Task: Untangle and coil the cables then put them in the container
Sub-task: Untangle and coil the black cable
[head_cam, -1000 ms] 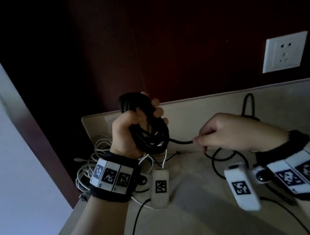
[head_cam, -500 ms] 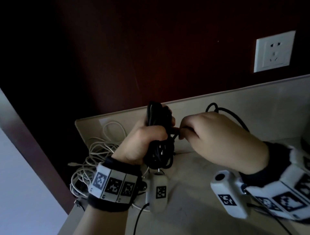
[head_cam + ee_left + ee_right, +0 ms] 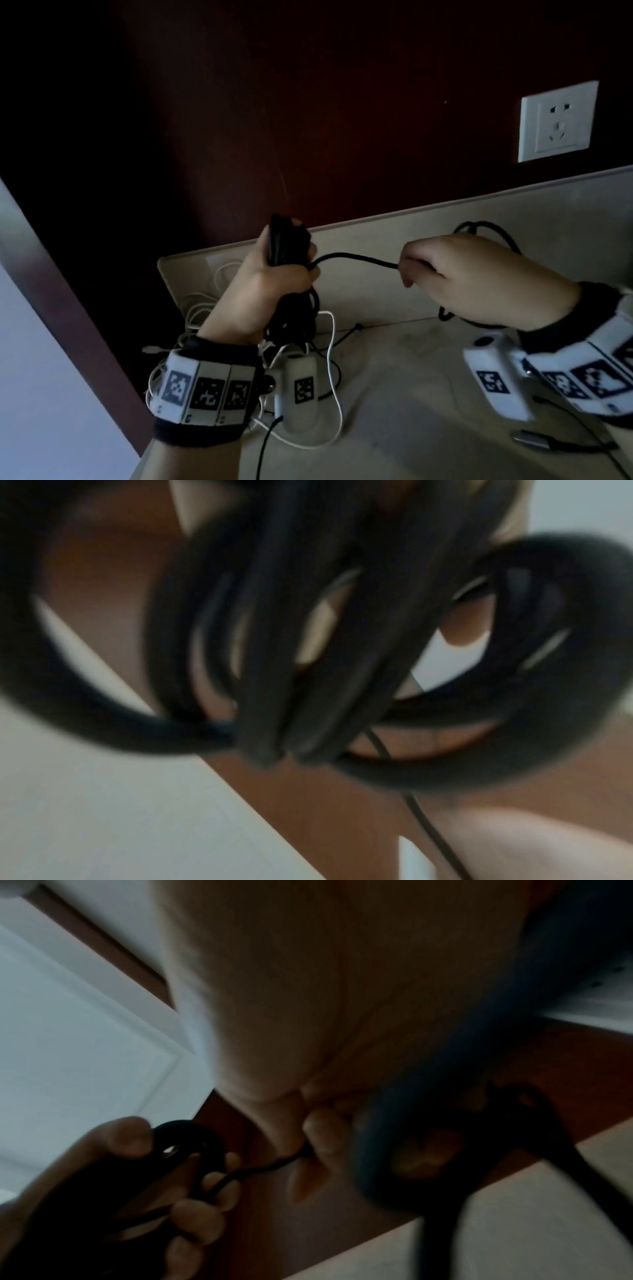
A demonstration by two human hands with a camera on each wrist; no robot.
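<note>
My left hand (image 3: pixel 274 274) grips a coil of black cable (image 3: pixel 286 246) upright above the table's back left part. The coil's loops fill the left wrist view (image 3: pixel 308 642), blurred. A free strand of the black cable (image 3: pixel 356 257) arcs from the coil to my right hand (image 3: pixel 445 270), which pinches it between thumb and finger; the right wrist view shows that pinch (image 3: pixel 308 1148) and the left hand round the coil (image 3: pixel 164 1177). A tangle of white cable (image 3: pixel 205 301) lies behind and under the left wrist. More black cable (image 3: pixel 486 228) trails behind the right hand.
A beige table (image 3: pixel 411 394) meets a dark red wall with a white socket (image 3: pixel 558 123). A low beige upstand (image 3: pixel 411 219) runs along the back. A grey plug (image 3: pixel 534 440) lies at the front right. A white wall (image 3: pixel 51 394) borders the left.
My right hand has drawn away from the coil to the right, pulling out a length of black strand. The left hand keeps the coil upright.
</note>
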